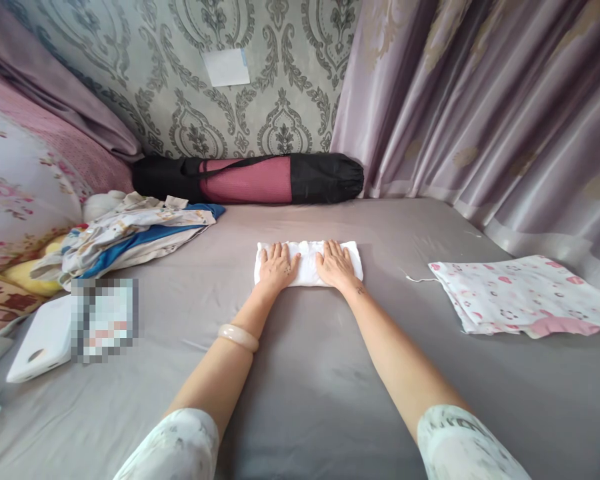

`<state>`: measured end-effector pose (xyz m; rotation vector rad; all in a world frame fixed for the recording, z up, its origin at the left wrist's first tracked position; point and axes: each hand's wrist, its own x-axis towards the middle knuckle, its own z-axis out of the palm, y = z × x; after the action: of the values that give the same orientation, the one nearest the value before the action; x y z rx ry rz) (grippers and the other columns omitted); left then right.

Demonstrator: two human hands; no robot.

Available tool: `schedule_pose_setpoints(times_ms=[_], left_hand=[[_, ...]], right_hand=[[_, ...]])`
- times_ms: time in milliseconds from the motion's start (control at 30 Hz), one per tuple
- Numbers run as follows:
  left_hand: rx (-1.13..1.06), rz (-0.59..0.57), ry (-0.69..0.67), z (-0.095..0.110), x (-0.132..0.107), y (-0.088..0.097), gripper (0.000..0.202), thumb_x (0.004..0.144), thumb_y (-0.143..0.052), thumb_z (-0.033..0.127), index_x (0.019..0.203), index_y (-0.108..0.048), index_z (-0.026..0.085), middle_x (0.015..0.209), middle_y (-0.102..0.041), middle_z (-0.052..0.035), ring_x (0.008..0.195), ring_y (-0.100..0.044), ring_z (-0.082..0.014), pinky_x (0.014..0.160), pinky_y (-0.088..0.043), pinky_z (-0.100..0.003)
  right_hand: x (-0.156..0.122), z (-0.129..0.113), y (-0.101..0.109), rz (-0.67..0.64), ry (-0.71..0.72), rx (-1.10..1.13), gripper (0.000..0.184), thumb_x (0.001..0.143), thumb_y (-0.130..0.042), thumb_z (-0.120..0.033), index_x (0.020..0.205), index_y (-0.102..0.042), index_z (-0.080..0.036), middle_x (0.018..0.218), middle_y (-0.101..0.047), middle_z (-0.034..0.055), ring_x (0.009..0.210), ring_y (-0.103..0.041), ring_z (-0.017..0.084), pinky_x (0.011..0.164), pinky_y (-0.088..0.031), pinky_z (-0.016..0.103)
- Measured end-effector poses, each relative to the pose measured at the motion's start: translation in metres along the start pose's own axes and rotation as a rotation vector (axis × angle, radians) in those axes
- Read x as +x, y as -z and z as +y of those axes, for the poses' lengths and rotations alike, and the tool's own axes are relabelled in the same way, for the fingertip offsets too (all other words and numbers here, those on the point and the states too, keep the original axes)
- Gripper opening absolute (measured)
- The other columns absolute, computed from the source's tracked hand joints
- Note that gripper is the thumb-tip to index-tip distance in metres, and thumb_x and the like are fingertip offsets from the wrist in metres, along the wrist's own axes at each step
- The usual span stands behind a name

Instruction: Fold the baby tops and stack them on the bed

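Observation:
A white folded cloth point(307, 262) lies flat on the grey sheet point(300, 373), long side across my view. My left hand point(279, 267) rests palm down on its left part, fingers stretched forward and slightly apart. On the right part of the cloth, my right hand point(336, 263) also lies flat with its fingers spread. A strip of the cloth shows between the two hands. What is under the palms is hidden. A pale bangle point(238, 337) circles my left forearm.
Rumpled clothes point(145, 233) and a white box-like device point(45, 337) are at the left, beside a blurred-out item point(107, 320). A patterned folded cloth point(515, 293) lies at the right. Along the wall stretches a black and pink rolled bag point(247, 179); curtains point(430, 100) hang at the right.

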<state>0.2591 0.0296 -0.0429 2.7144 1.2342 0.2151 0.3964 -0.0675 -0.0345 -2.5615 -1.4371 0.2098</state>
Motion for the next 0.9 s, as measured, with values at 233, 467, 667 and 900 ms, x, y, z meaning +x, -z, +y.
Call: schedule_pose_setpoints(times_ms=[233,467,667,900], left_hand=[[0.043,0.073,0.056,-0.002,-0.002,0.010,0.065,0.100,-0.018,0.047,0.149,-0.038,0.007,0.156,-0.035,-0.0170,0.148,-0.025,-0.0281,0.121,-0.016,-0.049],[0.034,0.030,0.141,-0.015,-0.001,0.003,0.068,0.099,-0.021,0.046,0.148,-0.038,0.001,0.157,-0.032,-0.0189,0.148,-0.025,-0.0315,0.120,-0.020,-0.047],[-0.009,0.028,0.143,-0.017,0.001,0.002,0.068,0.099,-0.022,0.047,0.148,-0.037,0.003,0.158,-0.031,-0.0190,0.148,-0.023,-0.0313,0.120,-0.021,-0.047],[-0.057,0.055,0.188,-0.032,0.000,0.015,0.066,0.099,-0.020,0.045,0.150,-0.034,0.006,0.159,-0.029,-0.0157,0.149,-0.021,-0.0287,0.121,-0.020,-0.047]], right_hand=[[-0.003,0.004,0.012,0.033,-0.038,0.010,0.062,0.102,-0.015,-0.036,0.154,-0.026,-0.004,0.162,-0.021,0.0136,0.150,-0.014,0.024,0.121,-0.008,0.043],[0.002,0.021,0.002,0.027,-0.123,-0.019,0.065,0.101,-0.018,-0.039,0.152,-0.029,0.001,0.161,-0.023,0.0166,0.150,-0.014,0.028,0.121,-0.010,0.043],[0.004,0.022,0.001,0.008,-0.120,-0.007,0.065,0.101,-0.016,-0.040,0.153,-0.027,-0.001,0.162,-0.020,0.0158,0.150,-0.011,0.027,0.121,-0.009,0.043],[0.004,0.035,0.010,0.032,-0.157,0.070,0.066,0.100,-0.011,-0.039,0.154,-0.024,-0.002,0.163,-0.018,0.0146,0.151,-0.011,0.025,0.121,-0.011,0.043]])
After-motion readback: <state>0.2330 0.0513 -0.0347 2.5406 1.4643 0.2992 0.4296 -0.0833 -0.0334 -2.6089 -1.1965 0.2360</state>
